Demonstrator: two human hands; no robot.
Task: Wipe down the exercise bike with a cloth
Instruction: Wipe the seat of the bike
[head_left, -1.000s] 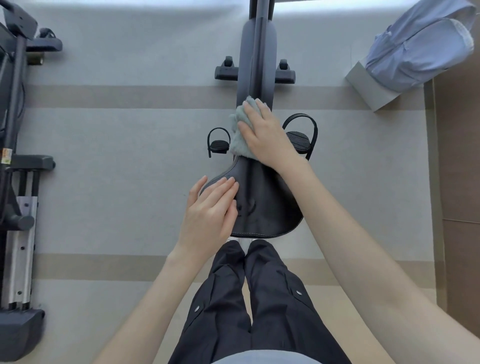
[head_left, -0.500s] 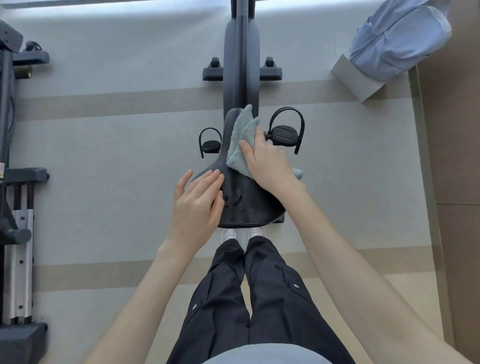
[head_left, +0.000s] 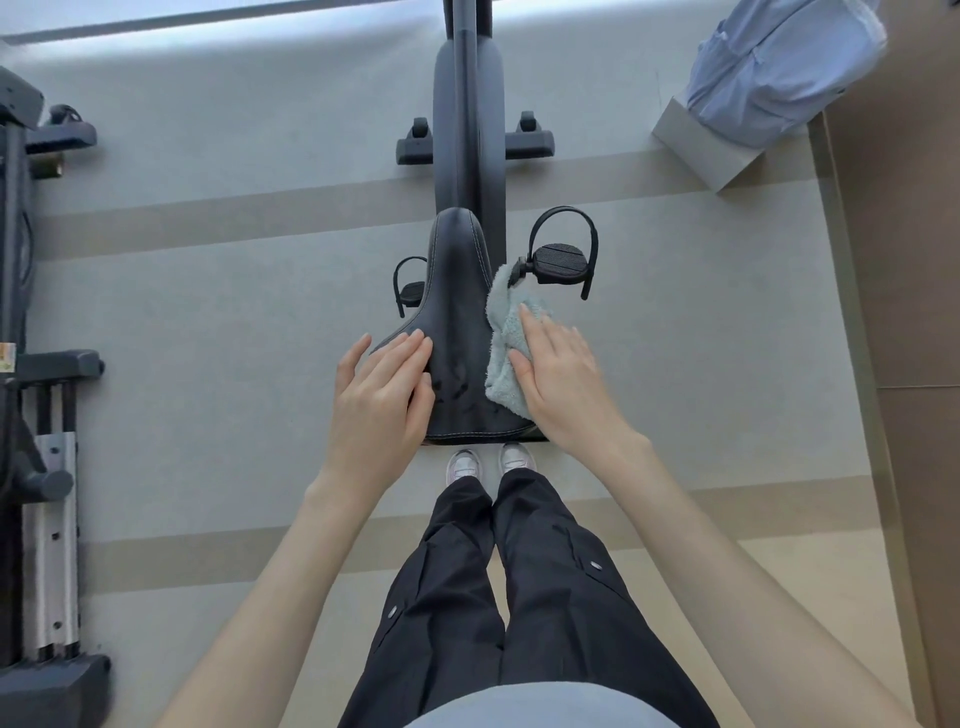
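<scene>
On the right flank of the saddle (head_left: 457, 312), the pale cloth (head_left: 506, 358) is bunching under the right hand (head_left: 563, 379), whose flat fingers are pressing it against the edge. The left hand (head_left: 382, 400), fingers straight, is resting on the saddle's left side. The exercise bike (head_left: 470, 130) is standing on the rug (head_left: 208, 338) just ahead of the person's feet. I'd judge we're early: the seat is getting attention, while the pedals (head_left: 560, 262) and frame are waiting.

Both arms outstretched, left hand (head_left: 382, 402) and right hand (head_left: 563, 387) palm-down, fingers (head_left: 401, 358) straight.
</scene>
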